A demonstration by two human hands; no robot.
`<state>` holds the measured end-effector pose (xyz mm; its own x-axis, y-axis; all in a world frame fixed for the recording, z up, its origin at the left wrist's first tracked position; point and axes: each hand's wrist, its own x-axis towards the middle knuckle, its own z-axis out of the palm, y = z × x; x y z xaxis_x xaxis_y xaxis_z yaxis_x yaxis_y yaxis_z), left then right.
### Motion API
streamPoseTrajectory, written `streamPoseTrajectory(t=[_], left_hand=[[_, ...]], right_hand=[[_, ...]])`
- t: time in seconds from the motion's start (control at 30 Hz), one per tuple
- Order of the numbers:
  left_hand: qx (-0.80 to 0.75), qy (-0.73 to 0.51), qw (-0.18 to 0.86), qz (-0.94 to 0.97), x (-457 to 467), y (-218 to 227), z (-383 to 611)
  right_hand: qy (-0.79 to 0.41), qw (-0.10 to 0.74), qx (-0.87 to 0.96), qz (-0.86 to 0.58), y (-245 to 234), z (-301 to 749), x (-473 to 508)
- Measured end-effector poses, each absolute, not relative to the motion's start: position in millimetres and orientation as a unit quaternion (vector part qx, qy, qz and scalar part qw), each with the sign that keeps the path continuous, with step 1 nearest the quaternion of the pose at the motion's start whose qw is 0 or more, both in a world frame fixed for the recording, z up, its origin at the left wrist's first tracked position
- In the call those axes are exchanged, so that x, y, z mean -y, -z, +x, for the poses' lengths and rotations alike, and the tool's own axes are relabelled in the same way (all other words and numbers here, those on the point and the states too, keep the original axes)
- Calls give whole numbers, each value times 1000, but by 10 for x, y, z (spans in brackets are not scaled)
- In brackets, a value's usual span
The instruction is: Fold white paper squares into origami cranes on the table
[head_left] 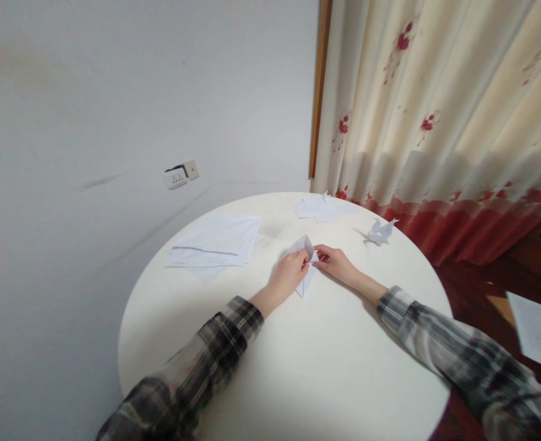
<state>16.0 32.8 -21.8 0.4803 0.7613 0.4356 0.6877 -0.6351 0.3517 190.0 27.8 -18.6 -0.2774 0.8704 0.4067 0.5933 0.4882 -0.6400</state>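
Note:
A folded sheet of white paper (306, 243) lies at the middle of the round table, its far tip pointing away from me and a creased point toward me. Over its left part, my left hand (292, 269) is closed with the fingertips pressed on the paper. From the right, my right hand (337, 263) pinches the paper's right-hand flap between thumb and fingers. Part of the paper is hidden under my left hand. To the right of my right hand stands a folded paper crane (381, 232).
White sheets (218, 239) lie stacked on the round white table (325, 367) at left. More paper (320, 209) with a small folded piece lies at the far edge. A wall with a socket (175, 178) is at left; a flowered curtain (426, 122) hangs behind.

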Motion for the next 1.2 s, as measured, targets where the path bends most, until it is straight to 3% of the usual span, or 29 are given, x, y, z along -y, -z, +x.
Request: streamPoseTrajectory(t=[0.27,1.2], left_hand=[[-459,-297,65,835,-333,210,157],[-429,-281,9,859,-334,201,154]], right_hand=[[-288,435,723,-452,314,1914,-383],[-279,425,729,-460,291,1913,-362]])
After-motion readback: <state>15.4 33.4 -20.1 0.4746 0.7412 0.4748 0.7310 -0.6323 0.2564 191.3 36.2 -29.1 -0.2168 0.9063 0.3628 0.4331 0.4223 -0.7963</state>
